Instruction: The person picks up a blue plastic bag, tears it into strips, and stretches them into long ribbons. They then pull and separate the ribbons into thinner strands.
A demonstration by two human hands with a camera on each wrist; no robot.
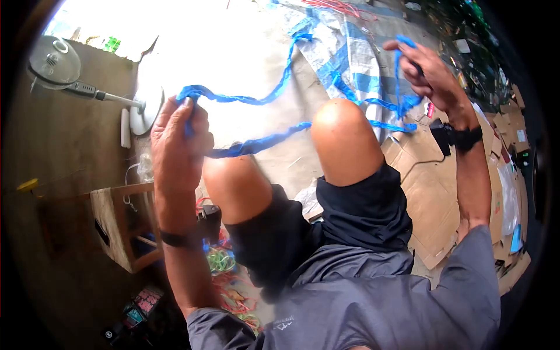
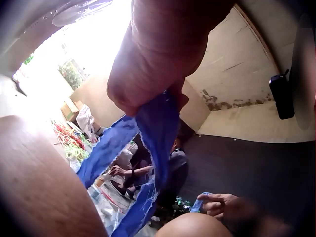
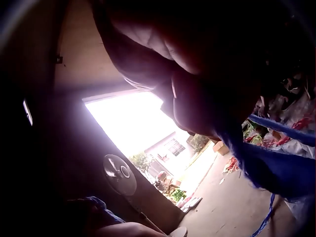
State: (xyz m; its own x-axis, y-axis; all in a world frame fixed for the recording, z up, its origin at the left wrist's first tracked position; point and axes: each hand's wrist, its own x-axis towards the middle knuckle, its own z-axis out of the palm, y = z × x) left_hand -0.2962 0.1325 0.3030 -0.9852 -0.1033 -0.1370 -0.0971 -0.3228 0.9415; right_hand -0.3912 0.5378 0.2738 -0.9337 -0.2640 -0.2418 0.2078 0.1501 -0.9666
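Observation:
A long blue fabric strip [image 1: 256, 100] with frayed edges runs in two lengths between my raised hands, above and across my knees. My left hand [image 1: 178, 131] pinches one end between thumb and fingers, and a loop hangs below it. In the left wrist view the strip [image 2: 158, 131] drops from the fingertips and splits into two lengths. Over on the right, my right hand [image 1: 429, 76] holds another part of the strip, with a piece over the fingers and the rest dangling. The right wrist view shows the strip [image 3: 271, 168] bunched below the dark hand [image 3: 192, 94].
A blue and white striped sheet [image 1: 364, 58] lies ahead on the floor. Flattened cardboard [image 1: 426, 192] is at the right, a standing fan [image 1: 55, 61] and a wooden frame [image 1: 125, 224] at the left. Another person [image 2: 170, 168] sits in the background of the left wrist view.

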